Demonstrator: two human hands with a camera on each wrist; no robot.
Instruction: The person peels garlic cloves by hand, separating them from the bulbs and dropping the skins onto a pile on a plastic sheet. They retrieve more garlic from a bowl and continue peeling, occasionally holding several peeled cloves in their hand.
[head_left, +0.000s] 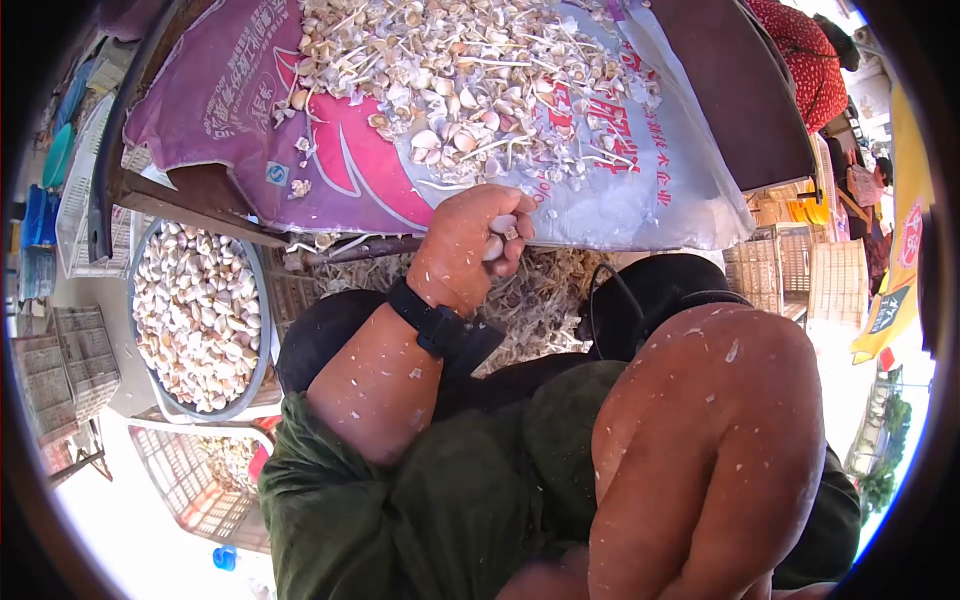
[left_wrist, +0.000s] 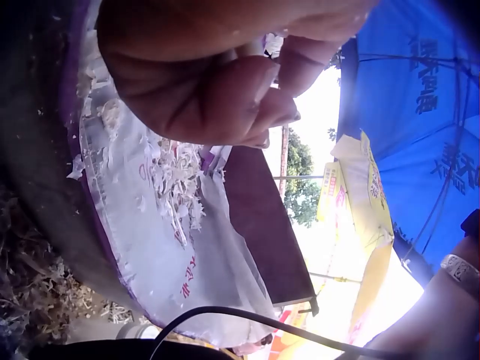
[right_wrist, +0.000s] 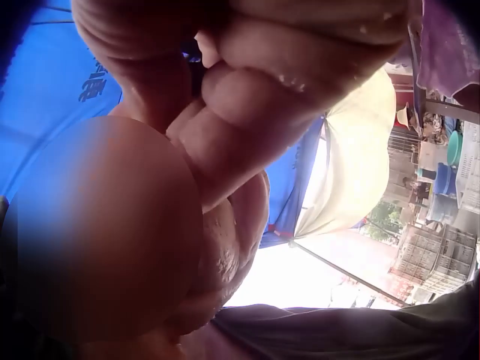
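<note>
Step in hand, apparently: collecting garlic cloves [head_left: 495, 248]. Left hand [head_left: 462, 240]—fingers curled around several, at the printed sack's [head_left: 230, 185] near edge. Right hand [right_wrist: 255, 112]: raised, grip indeterminable. Release would require uncurling fingers. Brown tabletop [head_left: 735, 90] beneath sack; clove-filled tub [head_left: 265, 310] left; blue umbrella [left_wrist: 420, 112] above.

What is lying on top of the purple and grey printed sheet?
Loose garlic cloves, papery skins and thin stems lie on the printed sheet. The print directly under the thick heap is covered and cannot be seen.
</note>
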